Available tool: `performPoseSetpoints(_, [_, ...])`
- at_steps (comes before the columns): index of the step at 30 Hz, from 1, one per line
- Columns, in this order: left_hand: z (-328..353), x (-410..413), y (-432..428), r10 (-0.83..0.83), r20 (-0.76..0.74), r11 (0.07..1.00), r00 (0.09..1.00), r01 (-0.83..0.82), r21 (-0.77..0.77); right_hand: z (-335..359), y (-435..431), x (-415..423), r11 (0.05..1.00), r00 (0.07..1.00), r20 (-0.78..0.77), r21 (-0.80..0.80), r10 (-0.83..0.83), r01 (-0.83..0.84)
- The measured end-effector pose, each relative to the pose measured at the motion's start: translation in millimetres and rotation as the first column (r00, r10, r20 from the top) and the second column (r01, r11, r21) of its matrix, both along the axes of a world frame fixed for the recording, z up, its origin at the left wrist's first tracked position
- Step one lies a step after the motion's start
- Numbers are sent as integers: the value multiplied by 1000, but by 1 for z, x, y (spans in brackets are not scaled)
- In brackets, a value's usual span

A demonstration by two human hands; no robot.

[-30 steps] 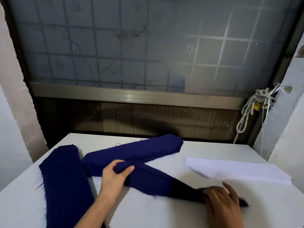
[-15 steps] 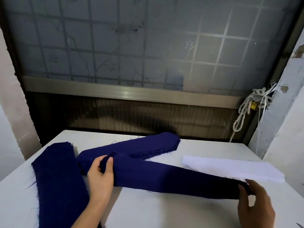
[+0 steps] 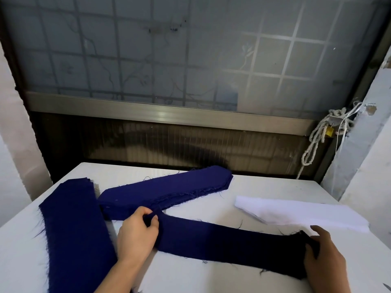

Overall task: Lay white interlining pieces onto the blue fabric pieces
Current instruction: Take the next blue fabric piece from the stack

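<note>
Nearest the viewer, two bare hands hold one blue strip (image 3: 228, 240) over a white table (image 3: 211, 280). The left hand (image 3: 137, 233) curls its fingers and thumb round the strip's left end, bunching the cloth in a pinch. The right hand (image 3: 323, 254), in shadow, grips the strip's right end, with its thumb on top of the cloth and its forefinger reaching forward. The strip runs across the table between them, mostly flat, with frayed threads along its edges. Its left end sits right at the near edge of a middle stack (image 3: 165, 191) of blue pieces, which slants away to the right. To the left of that, a second blue stack, the left stack (image 3: 74, 229), runs from the near edge of the table toward the far left corner. Just beyond the right hand lies the interlining (image 3: 296, 212), a flat white pile on the table's right side, beside the strip; no white piece lies on any blue one. Behind the table stand a dark ribbed panel, a metal rail (image 3: 169, 115) and a large frosted window (image 3: 190, 60) with a grid pattern. A pale rope (image 3: 315, 140) hangs coiled at the window's right edge.
</note>
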State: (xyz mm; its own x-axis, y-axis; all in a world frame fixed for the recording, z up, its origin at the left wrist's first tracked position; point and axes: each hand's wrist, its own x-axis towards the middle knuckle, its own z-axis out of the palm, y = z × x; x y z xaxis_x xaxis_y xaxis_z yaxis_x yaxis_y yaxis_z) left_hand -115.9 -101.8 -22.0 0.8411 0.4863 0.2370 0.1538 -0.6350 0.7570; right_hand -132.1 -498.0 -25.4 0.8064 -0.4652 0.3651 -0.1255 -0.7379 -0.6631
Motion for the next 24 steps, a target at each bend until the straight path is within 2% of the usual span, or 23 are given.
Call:
performPoseSetpoints(4, [0,-4,-4,-30,-38,993,999,34,109,-1,1,0,995,998,-40,-88,-49,45])
performPoseSetpoints(8, [0,-4,-7,-47,10,971,999,43,233,-6,12,5,907,998,-36,-419,-47,28])
performPoseSetpoints(10, [1,-3,-8,-47,32,955,998,36,295,-3,16,19,885,998,-65,-463,8,-37])
performPoseSetpoints(14, [0,-5,-12,-165,33,968,986,155,196,6,25,63,897,973,-147,-383,178,-222])
performPoseSetpoints(17, [-2,-5,-11,-185,1,972,983,183,149,12,31,92,864,946,-211,-394,247,-314])
performPoseSetpoints(19, [-3,-5,-10,-172,-20,975,985,173,138,15,33,104,816,934,-267,-467,237,-340])
performPoseSetpoints(24, [-3,-4,-8,-167,-42,977,985,171,124,25,40,119,629,899,-414,-663,144,-407])
